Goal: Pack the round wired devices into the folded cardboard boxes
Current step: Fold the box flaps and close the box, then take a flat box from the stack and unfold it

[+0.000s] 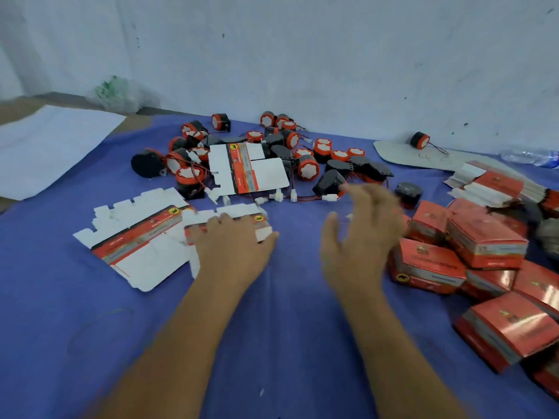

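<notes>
Fingers of the left hand (pixel 233 246) lie spread flat on an unfolded box blank (pixel 223 220) while the empty right hand (pixel 360 237), fingers apart, hovers near the heaped devices (pixel 307 167); folding comes next, I'd judge.

Open blue cloth (pixel 281 322) in the near middle, between the forearms and toward the near left edge: free passage there. Far middle blocked by a heap of round wired devices (pixel 308 167) with trailing leads and a flat carton blank (pixel 248 170) lying on it. Right side walled by stacked red boxes (pixel 484 240); flat blanks (pixel 136 237) cover the left.
</notes>
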The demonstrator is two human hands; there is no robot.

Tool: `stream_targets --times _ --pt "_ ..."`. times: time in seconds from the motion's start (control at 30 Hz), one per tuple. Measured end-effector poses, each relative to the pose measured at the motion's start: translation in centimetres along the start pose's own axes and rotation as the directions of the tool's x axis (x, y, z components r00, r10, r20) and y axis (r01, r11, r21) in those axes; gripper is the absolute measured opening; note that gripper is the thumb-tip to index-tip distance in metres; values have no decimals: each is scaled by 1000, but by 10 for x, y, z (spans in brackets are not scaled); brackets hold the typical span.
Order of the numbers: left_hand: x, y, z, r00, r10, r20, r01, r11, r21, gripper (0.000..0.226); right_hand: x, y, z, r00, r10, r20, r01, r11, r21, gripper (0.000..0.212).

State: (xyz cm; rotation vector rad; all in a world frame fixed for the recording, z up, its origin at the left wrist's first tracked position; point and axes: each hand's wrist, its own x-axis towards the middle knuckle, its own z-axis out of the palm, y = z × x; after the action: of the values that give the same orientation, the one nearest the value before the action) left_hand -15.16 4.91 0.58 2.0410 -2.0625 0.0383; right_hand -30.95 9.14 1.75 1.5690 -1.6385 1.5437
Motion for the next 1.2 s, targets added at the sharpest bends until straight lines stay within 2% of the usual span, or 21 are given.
stream_targets --times 0.03,0.1,0.17,0.2,0.27,0.3,0.33,0.4,0.43,0.5,0.57,0.63,0.77,0.87,0.93,1.03,1.1,1.2 --pt "-3 6 0 998 47 -40 -49 998 -32 65 -10 -11 9 990 29 135 -43 994 101 33" --pt "-8 17 1 988 109 -113 -133 962 -237 69 -19 -29 21 896 207 392 -313 921 230 29" --pt "-11 26 0 991 100 -90 -133 824 -550 62 -21 -24 27 790 355 500 -535 798 279 28" --pt "-13 29 1 994 91 -57 -106 751 -652 52 -19 -20 25 737 417 532 -625 719 303 23" --pt "-13 35 3 996 88 21 -43 671 -740 40 -10 -7 23 612 530 587 -775 548 314 19" --pt "-12 36 3 996 89 9 -46 590 -806 39 -7 -1 22 565 571 596 -817 488 307 21" --pt "-12 35 -1 997 76 -30 -61 450 -891 36 -4 4 21 528 599 602 -845 444 300 28" --pt "-12 34 -12 999 -42 -32 -26 129 -991 28 -1 10 18 490 615 617 -872 339 354 45" --pt "-9 31 -15 993 -119 3 7 26 -1000 24 1 10 16 484 614 624 -873 286 395 50" --pt "-3 22 -18 976 -209 56 48 -42 -998 26 3 13 14 507 606 612 -851 242 466 56" --pt "4 11 -18 979 -182 89 79 -61 -995 37 7 13 12 556 585 591 -818 257 515 54" --pt "8 2 -19 991 -108 82 78 -36 -996 38 11 9 7 626 544 559 -773 334 540 50" --pt "5 0 -24 986 -42 -161 -152 165 -974 37 13 1 0 767 446 461 -642 532 553 40" --pt "-2 4 -28 940 -40 -338 -320 236 -918 39 15 -2 -6 810 430 398 -585 559 587 25" --pt "-5 5 -28 892 -28 -451 -413 354 -839 30 16 -3 -8 847 389 363 -532 593 605 20" --pt "-7 9 -25 802 15 -597 -526 492 -693 18 14 0 -8 890 262 374 -430 755 494 9" --pt "-8 11 -22 770 34 -637 -560 514 -650 16 8 3 -7 897 170 408 -353 831 429 9" --pt "-7 10 -20 790 -4 -613 -524 516 -678 15 2 3 -9 873 104 477 -334 841 426 12"
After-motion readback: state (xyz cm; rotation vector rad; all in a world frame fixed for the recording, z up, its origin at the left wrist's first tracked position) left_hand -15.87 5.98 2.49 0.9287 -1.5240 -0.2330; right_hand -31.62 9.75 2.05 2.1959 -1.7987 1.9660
